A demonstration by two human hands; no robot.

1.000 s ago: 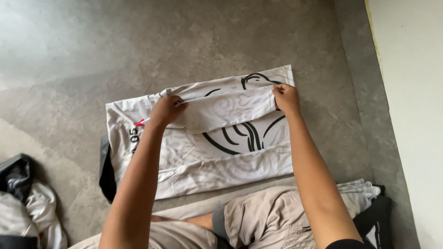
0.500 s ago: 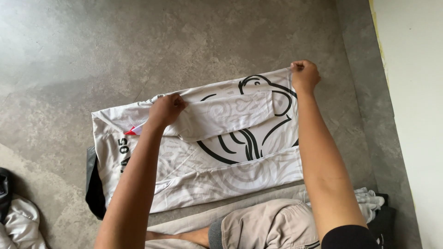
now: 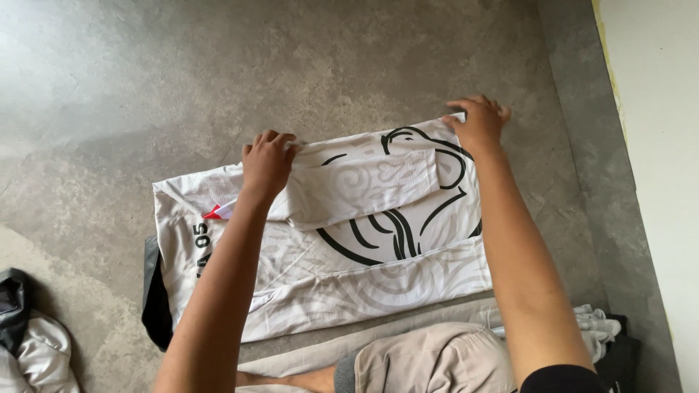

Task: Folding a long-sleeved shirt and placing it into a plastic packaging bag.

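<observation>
A white shirt point(image 3: 364, 269) with a black curved drawing and a pale swirl pattern lies flat on the grey floor point(image 3: 218, 73). My left hand point(image 3: 266, 161) grips the folded sleeve at the shirt's far edge, left of the middle. Over at the shirt's far right corner, my right hand point(image 3: 478, 124) presses down with its fingers spread over the cloth. A small red mark point(image 3: 215, 212) shows near the collar end at the left. A black edge point(image 3: 155, 298) sticks out under the shirt's left side.
A heap of grey and dark clothes point(image 3: 29, 342) lies at the lower left. My beige shorts point(image 3: 429, 360) and a folded white cloth point(image 3: 593, 324) are at the bottom. A pale wall point(image 3: 655, 145) runs down the right side.
My right hand slid from the folded sleeve's end outward to the shirt's far right corner. The view shifted a little. My left hand stayed on the sleeve.
</observation>
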